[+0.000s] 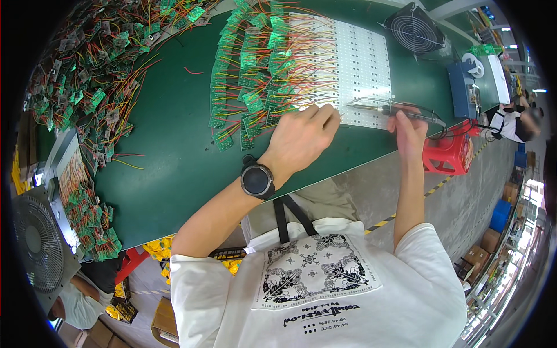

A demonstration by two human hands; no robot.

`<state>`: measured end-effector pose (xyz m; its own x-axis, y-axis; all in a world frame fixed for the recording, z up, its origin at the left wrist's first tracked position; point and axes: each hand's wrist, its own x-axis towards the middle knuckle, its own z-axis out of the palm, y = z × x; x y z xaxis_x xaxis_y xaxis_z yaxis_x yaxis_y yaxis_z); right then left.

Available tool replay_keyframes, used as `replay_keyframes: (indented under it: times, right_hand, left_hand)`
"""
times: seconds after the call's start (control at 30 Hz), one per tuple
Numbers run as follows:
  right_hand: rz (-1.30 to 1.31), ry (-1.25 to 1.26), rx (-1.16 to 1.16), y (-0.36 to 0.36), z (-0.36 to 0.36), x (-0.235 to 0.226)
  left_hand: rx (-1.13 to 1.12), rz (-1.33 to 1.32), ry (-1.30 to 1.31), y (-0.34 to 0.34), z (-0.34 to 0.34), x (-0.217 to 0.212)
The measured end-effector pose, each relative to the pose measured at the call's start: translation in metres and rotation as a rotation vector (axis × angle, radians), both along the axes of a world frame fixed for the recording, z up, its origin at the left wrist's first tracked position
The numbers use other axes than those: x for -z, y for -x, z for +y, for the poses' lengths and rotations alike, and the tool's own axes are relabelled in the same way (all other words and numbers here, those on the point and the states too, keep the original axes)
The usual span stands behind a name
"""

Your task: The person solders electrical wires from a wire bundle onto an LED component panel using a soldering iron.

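My left hand [306,134], with a black watch [257,179] on the wrist, rests at the near edge of a white perforated panel [364,64]. Its fingers are curled and pressed together by the ends of red and yellow wires [313,55]; what they pinch is hidden. A soldering iron [426,117] lies in my right hand [409,131], fingers closed round its handle. The iron's tip points left over the panel, close to my left fingertips. The wires run from the panel to rows of small green circuit boards [249,58] left of it.
A large heap of wired circuit boards [87,75] covers the left of the green table [174,116]. A black fan [414,30] and a blue box-shaped device [458,87] stand to the right. Beyond the near edge is a red stool [447,152]. Another person [81,304] sits at lower left.
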<state>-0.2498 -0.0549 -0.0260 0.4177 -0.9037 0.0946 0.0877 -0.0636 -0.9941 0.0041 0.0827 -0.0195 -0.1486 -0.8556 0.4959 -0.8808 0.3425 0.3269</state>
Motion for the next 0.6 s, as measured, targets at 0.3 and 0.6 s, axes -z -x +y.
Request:
replay_keyframes:
  times: [0.3,0.6]
  right_hand:
    - [-0.008,0.037,-0.004,-0.003,0.0,-0.001]
    - [-0.11,0.001,0.01,-0.016,0.01,-0.005]
  left_hand:
    - [-0.043,-0.141,0.003,0.006,0.004,-0.012]
    - [-0.042,-0.21,-0.024,-0.004,0.0,-0.015]
